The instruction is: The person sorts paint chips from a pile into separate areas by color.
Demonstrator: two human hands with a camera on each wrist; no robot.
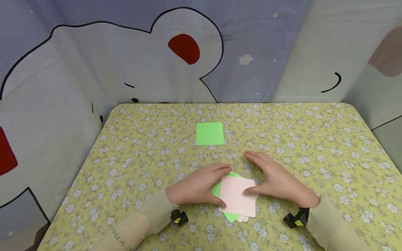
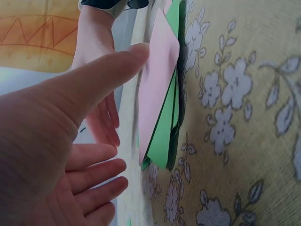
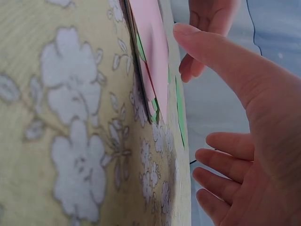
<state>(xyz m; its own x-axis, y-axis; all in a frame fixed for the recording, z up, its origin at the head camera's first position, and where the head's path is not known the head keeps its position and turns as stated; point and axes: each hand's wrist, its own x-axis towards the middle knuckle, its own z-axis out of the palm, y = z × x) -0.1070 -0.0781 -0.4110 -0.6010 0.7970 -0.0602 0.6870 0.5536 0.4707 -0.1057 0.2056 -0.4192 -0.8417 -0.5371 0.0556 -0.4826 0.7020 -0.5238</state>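
A loose stack of square cards lies near the table's front, a pink card (image 1: 237,196) on top and a green card (image 1: 231,217) jutting out askew beneath it. My left hand (image 1: 201,184) is at the stack's left side, thumb over the pink card's lower left corner, fingers straight and spread from it. On the other side my right hand (image 1: 276,179) has its thumb above the pink card's right edge, its fingers relaxed beyond the stack. Both wrist views show the palms facing each other, neither gripping a card. Farther back a single green card (image 1: 209,133) lies flat.
A yellow floral cloth (image 1: 141,167) covers the table. Behind and beside it hang printed curtains (image 1: 251,45) with cartoon shapes. Small black devices (image 1: 179,217) are strapped at both wrists, over beige sleeves (image 1: 147,216).
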